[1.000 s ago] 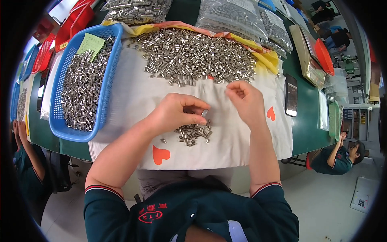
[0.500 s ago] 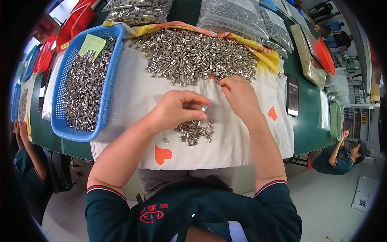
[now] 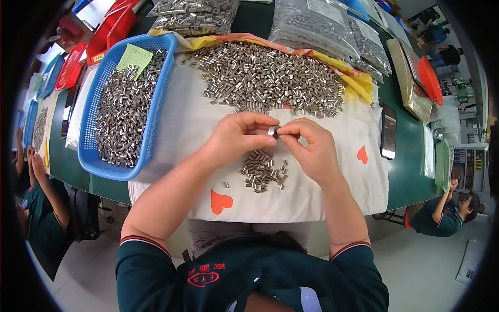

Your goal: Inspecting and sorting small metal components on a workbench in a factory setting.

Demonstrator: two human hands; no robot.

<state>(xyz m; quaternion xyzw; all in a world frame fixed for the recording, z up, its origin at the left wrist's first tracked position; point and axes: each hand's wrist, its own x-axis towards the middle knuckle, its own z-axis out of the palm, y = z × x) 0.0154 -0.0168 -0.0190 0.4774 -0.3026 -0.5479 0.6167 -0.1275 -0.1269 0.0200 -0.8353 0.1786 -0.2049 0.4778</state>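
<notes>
Between the thumb and fingers of my left hand [image 3: 231,138] is a small shiny round metal piece [image 3: 273,132], perhaps a ring. My right hand [image 3: 313,148] has its thumb and forefinger pinched together right against that piece. Whatever small part lies in the right fingertips is hidden. Just below my hands, a small heap of short metal sleeves [image 3: 264,174] rests on the white cloth [image 3: 182,117]. Beyond them spreads a much larger heap of similar sleeves [image 3: 270,78].
At the left stands a blue plastic basket [image 3: 86,140] full of sleeves, with a green paper slip [image 3: 134,58]. Clear bags of metal parts [image 3: 312,28] line the back. A phone [image 3: 388,131] lies at the right. Co-workers sit on both sides.
My right hand has come back from the edge of the large heap to the round piece in my left hand. The whole view has shifted slightly.
</notes>
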